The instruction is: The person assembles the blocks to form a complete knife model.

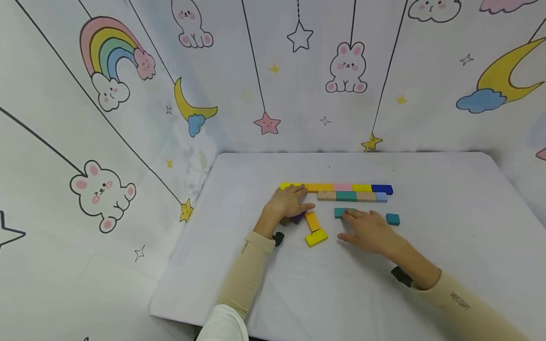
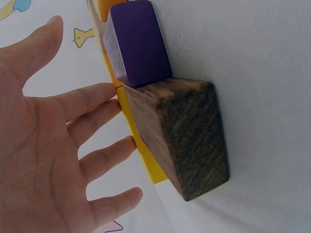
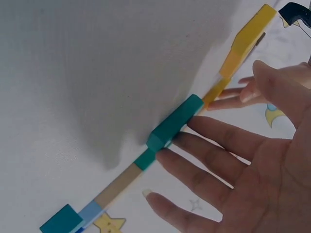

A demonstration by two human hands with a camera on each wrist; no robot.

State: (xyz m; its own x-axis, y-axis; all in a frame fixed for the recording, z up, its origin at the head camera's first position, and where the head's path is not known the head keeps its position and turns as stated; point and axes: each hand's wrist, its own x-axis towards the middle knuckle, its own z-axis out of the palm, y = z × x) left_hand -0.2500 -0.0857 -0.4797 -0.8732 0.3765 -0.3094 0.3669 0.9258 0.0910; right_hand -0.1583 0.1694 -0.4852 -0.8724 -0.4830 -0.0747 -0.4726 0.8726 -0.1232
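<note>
My left hand (image 1: 286, 202) has its fingers stretched out, tips touching the yellow block (image 1: 290, 185) that ends the back row at the left. Below that palm lie a purple block (image 2: 141, 43) and a dark brown wooden block (image 2: 199, 141), mostly hidden in the head view. My right hand (image 1: 370, 231) reaches over a teal block (image 3: 176, 124) with spread, nearly straight fingers, the fingertips at its far edge; nothing is pinched. Beyond it runs a second row, with a teal block (image 1: 346, 196) between two tan ones and a light blue block (image 1: 381, 197) at the right end.
The back row continues with orange, pink (image 1: 342, 187), yellow and dark blue (image 1: 382, 189) blocks. A short teal block (image 1: 393, 219) lies alone at the right. Between the hands, an orange block (image 1: 312, 221) touches a yellow block (image 1: 316, 237). The white table (image 1: 324, 293) meets patterned walls.
</note>
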